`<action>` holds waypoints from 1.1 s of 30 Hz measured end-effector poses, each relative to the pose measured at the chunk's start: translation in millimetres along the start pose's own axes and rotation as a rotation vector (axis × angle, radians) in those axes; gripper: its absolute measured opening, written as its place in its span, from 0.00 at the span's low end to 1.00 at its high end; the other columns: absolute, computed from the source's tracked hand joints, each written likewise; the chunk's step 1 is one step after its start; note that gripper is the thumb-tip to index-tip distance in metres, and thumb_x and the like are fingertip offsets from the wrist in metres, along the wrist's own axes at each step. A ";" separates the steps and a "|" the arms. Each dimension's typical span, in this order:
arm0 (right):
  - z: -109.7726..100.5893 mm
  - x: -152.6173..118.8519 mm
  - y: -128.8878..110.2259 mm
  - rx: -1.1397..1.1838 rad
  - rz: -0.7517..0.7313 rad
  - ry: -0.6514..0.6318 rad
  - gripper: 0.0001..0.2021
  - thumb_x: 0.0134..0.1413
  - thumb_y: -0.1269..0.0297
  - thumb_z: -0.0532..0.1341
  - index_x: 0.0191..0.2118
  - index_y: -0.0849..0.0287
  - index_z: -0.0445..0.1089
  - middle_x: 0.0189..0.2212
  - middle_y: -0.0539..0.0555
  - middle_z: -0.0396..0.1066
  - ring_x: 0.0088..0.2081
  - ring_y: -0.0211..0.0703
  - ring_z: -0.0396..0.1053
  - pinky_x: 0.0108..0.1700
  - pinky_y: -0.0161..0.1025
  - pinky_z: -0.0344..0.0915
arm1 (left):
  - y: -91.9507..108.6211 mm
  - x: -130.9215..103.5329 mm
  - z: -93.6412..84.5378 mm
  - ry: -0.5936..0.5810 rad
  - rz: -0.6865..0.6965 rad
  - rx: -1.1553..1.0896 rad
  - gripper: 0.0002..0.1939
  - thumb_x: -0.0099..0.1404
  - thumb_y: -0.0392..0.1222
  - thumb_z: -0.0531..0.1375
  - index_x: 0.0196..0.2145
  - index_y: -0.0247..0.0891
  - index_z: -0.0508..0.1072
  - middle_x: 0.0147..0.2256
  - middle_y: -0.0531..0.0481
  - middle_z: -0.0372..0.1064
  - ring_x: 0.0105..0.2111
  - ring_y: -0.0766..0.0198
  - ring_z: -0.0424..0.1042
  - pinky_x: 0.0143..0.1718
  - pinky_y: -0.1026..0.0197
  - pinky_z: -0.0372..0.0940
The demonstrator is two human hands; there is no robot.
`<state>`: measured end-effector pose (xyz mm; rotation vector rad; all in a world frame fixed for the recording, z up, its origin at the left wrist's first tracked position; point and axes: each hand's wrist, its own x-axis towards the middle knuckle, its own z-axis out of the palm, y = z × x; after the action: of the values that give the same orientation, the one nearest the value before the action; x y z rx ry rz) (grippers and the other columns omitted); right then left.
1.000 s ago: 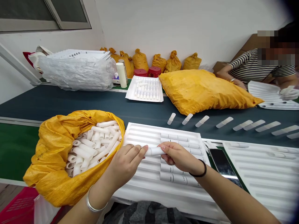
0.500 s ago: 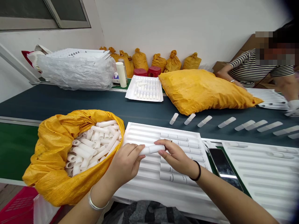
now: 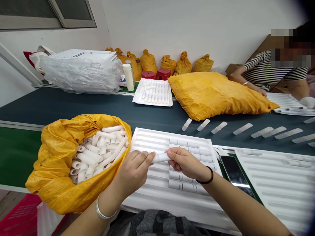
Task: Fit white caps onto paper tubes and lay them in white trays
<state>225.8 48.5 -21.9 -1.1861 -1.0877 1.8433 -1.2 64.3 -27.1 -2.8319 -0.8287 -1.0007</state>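
Right of an open yellow sack point(image 3: 49, 164) of loose tubes point(image 3: 92, 158) at near left, pinching one end of a white tube point(image 3: 161, 158) in the left hand point(image 3: 135, 167). Pinching its other end in the right hand point(image 3: 185, 161), over a ridged tray point(image 3: 149, 141), left of a phone point(image 3: 235, 171).

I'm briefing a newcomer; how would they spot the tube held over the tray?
Right of the open yellow sack lies a ridged white tray. Over it is the white tube, gripped by left hand and right hand; neighbouring tubes lie unheld in the tray.
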 end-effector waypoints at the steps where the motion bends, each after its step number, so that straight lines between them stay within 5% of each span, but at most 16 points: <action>1: 0.5 -0.3 -1.5 0.057 0.064 -0.017 0.19 0.53 0.49 0.61 0.25 0.61 0.61 0.17 0.45 0.57 0.17 0.26 0.45 0.19 0.30 0.40 | -1.3 -0.1 0.0 -0.006 0.035 0.032 0.23 0.60 0.26 0.57 0.53 0.31 0.63 0.36 0.43 0.70 0.34 0.58 0.64 0.37 0.54 0.65; 6: 3.9 0.0 -3.2 0.097 0.260 -0.020 0.21 0.53 0.45 0.59 0.28 0.60 0.60 0.16 0.44 0.57 0.15 0.26 0.44 0.18 0.29 0.40 | -6.1 -0.6 2.4 -0.036 0.086 0.047 0.22 0.61 0.26 0.56 0.53 0.33 0.64 0.37 0.44 0.71 0.33 0.58 0.65 0.38 0.54 0.64; 10: 5.3 1.8 5.0 -0.290 -0.192 0.124 0.19 0.58 0.48 0.55 0.42 0.60 0.67 0.26 0.50 0.64 0.25 0.35 0.60 0.27 0.34 0.58 | -5.4 2.6 2.3 -0.163 -0.233 -0.189 0.13 0.65 0.37 0.55 0.48 0.36 0.67 0.37 0.45 0.71 0.36 0.58 0.68 0.37 0.56 0.65; 14: 6.0 0.6 6.2 -0.637 -0.492 0.198 0.13 0.61 0.57 0.53 0.47 0.57 0.66 0.30 0.51 0.64 0.31 0.38 0.61 0.35 0.37 0.60 | -3.1 8.1 -1.3 -0.313 -0.397 -0.403 0.14 0.67 0.45 0.53 0.49 0.39 0.67 0.37 0.48 0.71 0.35 0.62 0.70 0.36 0.60 0.64; 18: 7.2 0.7 -0.1 -0.630 -0.430 0.197 0.13 0.61 0.56 0.53 0.44 0.58 0.67 0.24 0.48 0.61 0.26 0.37 0.58 0.29 0.35 0.57 | 0.1 9.5 -1.8 -0.275 -0.385 -0.362 0.12 0.68 0.45 0.51 0.44 0.39 0.69 0.28 0.51 0.67 0.30 0.62 0.67 0.32 0.60 0.60; 24: 6.9 5.9 -2.6 -0.496 -0.339 0.173 0.15 0.60 0.54 0.54 0.44 0.59 0.67 0.24 0.48 0.62 0.26 0.36 0.59 0.29 0.35 0.58 | 0.6 4.7 4.0 -0.222 -0.360 -0.289 0.15 0.68 0.44 0.52 0.49 0.37 0.68 0.33 0.46 0.69 0.33 0.59 0.68 0.35 0.58 0.62; 30: 12.7 4.1 2.3 -0.527 -0.325 0.149 0.16 0.61 0.53 0.52 0.44 0.60 0.67 0.25 0.49 0.65 0.27 0.37 0.61 0.30 0.35 0.59 | 3.6 1.4 10.6 -0.226 -0.311 -0.300 0.32 0.69 0.45 0.51 0.65 0.37 0.42 0.40 0.43 0.71 0.37 0.57 0.71 0.37 0.56 0.66; 33: 9.9 6.9 -2.0 -0.706 -0.299 -0.015 0.15 0.61 0.54 0.53 0.45 0.58 0.69 0.27 0.51 0.68 0.28 0.38 0.64 0.32 0.35 0.60 | 2.2 -2.7 13.4 -0.254 -0.259 -0.289 0.34 0.68 0.44 0.52 0.65 0.41 0.39 0.40 0.44 0.71 0.37 0.57 0.71 0.37 0.56 0.67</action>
<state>214.4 52.5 -20.2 -1.2837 -1.8991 1.2646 5.9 63.7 -39.0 -3.2102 -1.1897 -0.8550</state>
